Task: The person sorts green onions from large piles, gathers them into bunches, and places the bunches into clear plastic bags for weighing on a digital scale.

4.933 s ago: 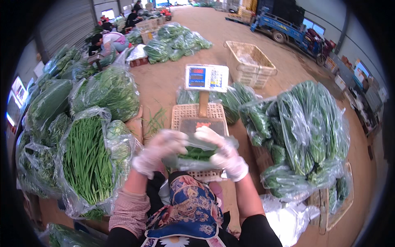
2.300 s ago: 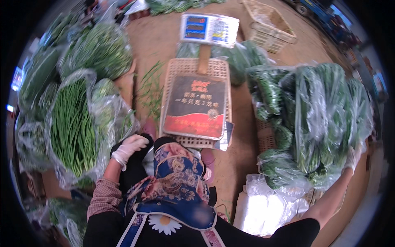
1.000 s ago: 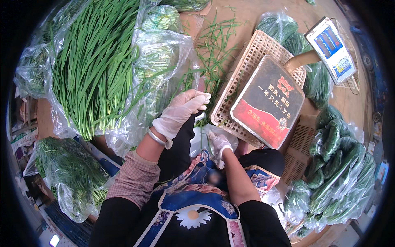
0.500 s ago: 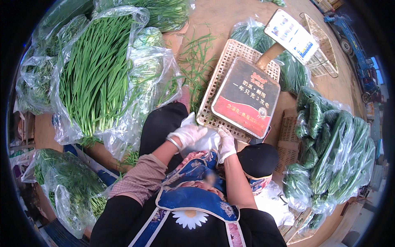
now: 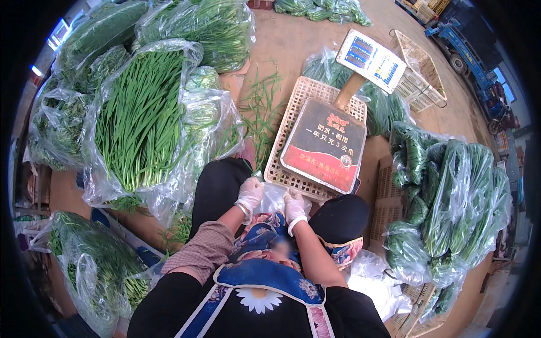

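Over my lap, a clear plastic bag [image 5: 273, 196] is stretched between my two gloved hands. My left hand [image 5: 249, 197] has its fingers closed on the bag's left side. Opposite it, my right hand [image 5: 295, 207] pinches the right side. Just beyond them stands a weighing scale [image 5: 321, 143] with a dark and red platform and a white display head [image 5: 372, 60]. The scale rests on an upturned-looking beige plastic crate [image 5: 275, 160]. To the left, long green garlic chives [image 5: 143, 121] lie in an opened clear bag.
Loose green stalks [image 5: 264, 104] litter the floor left of the scale. Bagged greens [image 5: 451, 197] are piled at the right, near white plastic bags [image 5: 372, 281]. Another beige crate [image 5: 420, 73] stands at the far right, with a blue vehicle [image 5: 470, 56] behind. More bagged greens [image 5: 90, 265] lie lower left.
My view has tilted, so the scale sits lower and further left in it. My left hand has turned more upright, still gripping the bag. The right hand keeps its hold.
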### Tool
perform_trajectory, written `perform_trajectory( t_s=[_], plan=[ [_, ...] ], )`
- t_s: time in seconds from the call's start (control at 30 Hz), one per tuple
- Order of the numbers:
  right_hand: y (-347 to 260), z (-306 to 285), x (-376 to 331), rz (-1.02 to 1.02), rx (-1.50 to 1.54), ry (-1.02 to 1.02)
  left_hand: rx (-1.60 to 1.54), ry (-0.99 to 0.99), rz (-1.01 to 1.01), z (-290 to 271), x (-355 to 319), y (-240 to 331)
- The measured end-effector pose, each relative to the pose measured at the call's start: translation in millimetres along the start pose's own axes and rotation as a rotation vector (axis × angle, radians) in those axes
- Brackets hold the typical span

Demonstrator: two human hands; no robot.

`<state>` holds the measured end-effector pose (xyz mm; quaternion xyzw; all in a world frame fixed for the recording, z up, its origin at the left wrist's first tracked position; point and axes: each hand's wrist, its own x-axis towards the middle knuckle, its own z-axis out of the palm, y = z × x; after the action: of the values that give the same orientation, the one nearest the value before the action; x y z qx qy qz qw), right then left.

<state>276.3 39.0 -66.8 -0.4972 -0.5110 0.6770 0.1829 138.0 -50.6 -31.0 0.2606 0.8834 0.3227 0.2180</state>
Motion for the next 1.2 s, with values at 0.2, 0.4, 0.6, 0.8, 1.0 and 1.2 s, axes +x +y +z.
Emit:
perform_trajectory(
  t_s=[0.2, 0.4, 0.6, 0.8, 1.0, 1.2],
  plan=[
    [-8, -8, -19, 0.028, -1.290, -0.465, -0.740, -0.043, -0.239, -13, 23, -5],
    [-62, -15, -16, -0.648, -0.549, 0.048, -1.273, -0.250, -0.004, -144, -4, 73],
    [-206, -9, -80, -0.470, -0.113, -0.632, -1.323, -0.243, 0.098, -174, -32, 99],
    [-206, 25, -78, -0.363, -0.060, -0.502, -1.097, -0.118, 0.098, -174, -35, 113],
    [-204, 29, -81, -0.424, 0.086, -0.427, -0.921, -0.197, 0.188, -177, -53, 126],
    [-191, 44, -81, -0.043, 0.464, -0.708, -0.771, -0.161, 0.329, -155, -49, 96]
  ],
)
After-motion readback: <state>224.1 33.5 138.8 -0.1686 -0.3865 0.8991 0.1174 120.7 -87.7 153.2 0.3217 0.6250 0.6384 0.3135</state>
